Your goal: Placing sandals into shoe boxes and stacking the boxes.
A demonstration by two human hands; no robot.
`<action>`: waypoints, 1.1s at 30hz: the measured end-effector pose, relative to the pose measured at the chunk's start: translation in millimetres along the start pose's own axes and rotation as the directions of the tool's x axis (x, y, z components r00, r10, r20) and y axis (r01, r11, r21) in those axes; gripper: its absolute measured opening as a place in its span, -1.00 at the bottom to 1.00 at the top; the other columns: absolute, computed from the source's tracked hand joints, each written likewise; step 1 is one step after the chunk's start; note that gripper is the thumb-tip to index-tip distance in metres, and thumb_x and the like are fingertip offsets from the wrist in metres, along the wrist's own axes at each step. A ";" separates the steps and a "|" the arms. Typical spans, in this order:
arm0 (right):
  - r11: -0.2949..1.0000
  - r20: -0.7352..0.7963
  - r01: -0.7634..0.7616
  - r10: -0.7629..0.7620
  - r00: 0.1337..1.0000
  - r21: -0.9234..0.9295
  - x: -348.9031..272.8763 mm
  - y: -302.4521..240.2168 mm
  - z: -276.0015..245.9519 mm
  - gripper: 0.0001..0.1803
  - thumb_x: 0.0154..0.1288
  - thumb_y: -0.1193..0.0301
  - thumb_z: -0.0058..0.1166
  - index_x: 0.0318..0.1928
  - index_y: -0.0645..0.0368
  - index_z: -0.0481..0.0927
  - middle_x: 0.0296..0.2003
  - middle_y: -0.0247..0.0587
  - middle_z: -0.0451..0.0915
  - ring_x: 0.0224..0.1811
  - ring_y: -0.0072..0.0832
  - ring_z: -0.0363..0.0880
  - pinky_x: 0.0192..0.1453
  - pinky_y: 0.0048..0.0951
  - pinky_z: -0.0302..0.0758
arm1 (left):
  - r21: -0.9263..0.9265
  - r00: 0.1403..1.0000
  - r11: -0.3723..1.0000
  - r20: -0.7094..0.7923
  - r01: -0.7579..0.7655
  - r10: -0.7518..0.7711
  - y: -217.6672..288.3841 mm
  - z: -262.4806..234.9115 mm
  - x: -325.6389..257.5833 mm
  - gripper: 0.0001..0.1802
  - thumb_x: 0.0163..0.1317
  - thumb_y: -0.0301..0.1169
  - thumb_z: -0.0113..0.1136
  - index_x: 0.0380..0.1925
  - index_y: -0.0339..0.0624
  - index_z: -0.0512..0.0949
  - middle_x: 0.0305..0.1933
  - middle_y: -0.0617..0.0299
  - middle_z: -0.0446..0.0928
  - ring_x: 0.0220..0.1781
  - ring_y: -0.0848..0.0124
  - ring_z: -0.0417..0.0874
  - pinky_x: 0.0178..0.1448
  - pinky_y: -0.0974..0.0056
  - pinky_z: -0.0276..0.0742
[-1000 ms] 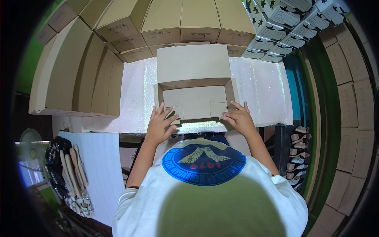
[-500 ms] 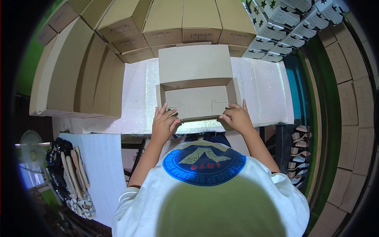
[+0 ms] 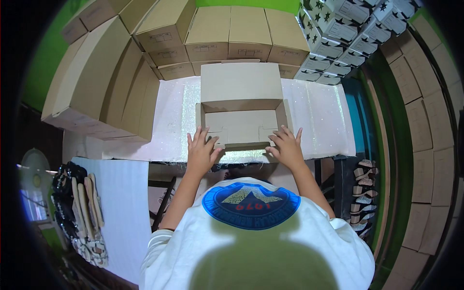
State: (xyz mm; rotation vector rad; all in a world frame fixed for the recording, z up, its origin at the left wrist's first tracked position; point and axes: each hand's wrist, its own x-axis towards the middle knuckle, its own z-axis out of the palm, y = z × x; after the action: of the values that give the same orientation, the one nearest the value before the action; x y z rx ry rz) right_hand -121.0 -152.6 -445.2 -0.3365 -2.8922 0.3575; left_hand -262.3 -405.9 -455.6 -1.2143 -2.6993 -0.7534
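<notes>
A brown cardboard box (image 3: 239, 120) stands on the table in front of me, its lid (image 3: 240, 83) raised at the far side. Slotted flaps show at its near corners, and no contents are seen inside. My left hand (image 3: 200, 153) is at the near left corner, fingers spread and holding nothing. At the near right corner my right hand (image 3: 287, 149) is likewise open, its fingertips over or against the box edge. Whether the fingertips press on the cardboard is hard to tell.
A glittery white cloth (image 3: 319, 116) covers the table. Stacked brown boxes (image 3: 208, 50) line its back and left side, with star-patterned white boxes (image 3: 333, 29) at the back right. Shoes (image 3: 365, 193) stand low on the right; sandal-like pieces (image 3: 84, 208) lie on a white surface at left.
My fingers have spread and eased off their closer hold on the box's near corners. The box stays in place with its lid up; the view has shifted slightly.
</notes>
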 end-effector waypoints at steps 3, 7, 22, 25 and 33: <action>0.999 0.041 0.018 -0.016 0.999 -0.047 -12.1 -15.3 -7.8 -0.46 -0.02 0.01 0.14 0.01 -0.12 0.49 0.13 -0.28 0.34 0.33 -0.16 0.05 0.23 0.43 -0.36 | 0.049 0.997 0.996 -0.023 0.077 -0.076 9.3 -2.9 -17.4 -0.50 0.06 -0.15 0.17 0.04 0.03 0.43 0.31 -0.01 0.09 0.36 -0.04 0.02 0.30 -0.32 -0.22; 0.997 -0.012 0.044 -0.045 0.999 -0.059 -39.7 -34.3 -12.5 -0.42 0.02 0.01 0.12 0.10 -0.18 0.41 0.21 -0.24 0.22 0.33 -0.09 0.01 0.23 0.43 -0.32 | 0.086 0.991 0.987 -0.003 0.135 -0.135 25.7 -9.8 -45.5 -0.38 0.06 -0.15 0.17 0.17 0.06 0.30 0.35 -0.08 -0.03 0.38 -0.08 -0.06 0.28 -0.36 -0.30; 1.000 0.109 0.008 -0.008 0.994 -0.002 -229.8 -121.3 -13.6 -0.43 0.07 0.15 0.12 0.15 -0.19 0.37 0.24 -0.19 0.18 0.33 -0.14 0.02 0.24 0.40 -0.27 | -0.014 0.979 0.998 0.193 0.065 -0.061 113.8 -23.9 -237.9 -0.38 -0.04 -0.12 0.23 0.09 0.08 0.39 0.36 -0.09 -0.06 0.37 -0.08 -0.07 0.24 -0.41 -0.35; 0.999 0.200 -0.048 0.047 0.979 -0.002 -264.4 -143.2 -13.9 -0.46 0.07 0.17 0.12 0.13 -0.18 0.41 0.23 -0.20 0.20 0.33 -0.16 0.03 0.26 0.39 -0.28 | 0.022 0.978 0.999 0.208 0.023 -0.027 109.8 -36.8 -270.3 -0.38 -0.04 -0.09 0.23 0.09 0.07 0.39 0.37 -0.09 -0.08 0.38 -0.06 -0.09 0.24 -0.42 -0.34; 0.998 0.158 -0.044 0.051 0.986 -0.047 -299.6 -230.6 2.2 -0.48 0.08 0.16 0.11 0.11 -0.16 0.41 0.23 -0.18 0.19 0.34 -0.15 0.01 0.25 0.40 -0.27 | 0.115 0.990 0.992 0.123 0.054 -0.068 60.9 -92.5 -335.6 -0.39 -0.08 -0.11 0.28 0.05 0.06 0.42 0.35 -0.03 -0.01 0.37 -0.01 -0.03 0.27 -0.39 -0.32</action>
State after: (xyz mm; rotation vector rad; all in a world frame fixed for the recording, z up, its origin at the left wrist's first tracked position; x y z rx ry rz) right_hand 118.1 -445.4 -439.7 -0.4021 -3.0559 0.3451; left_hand -0.8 -643.3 -441.8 -1.1980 -2.8484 -0.5406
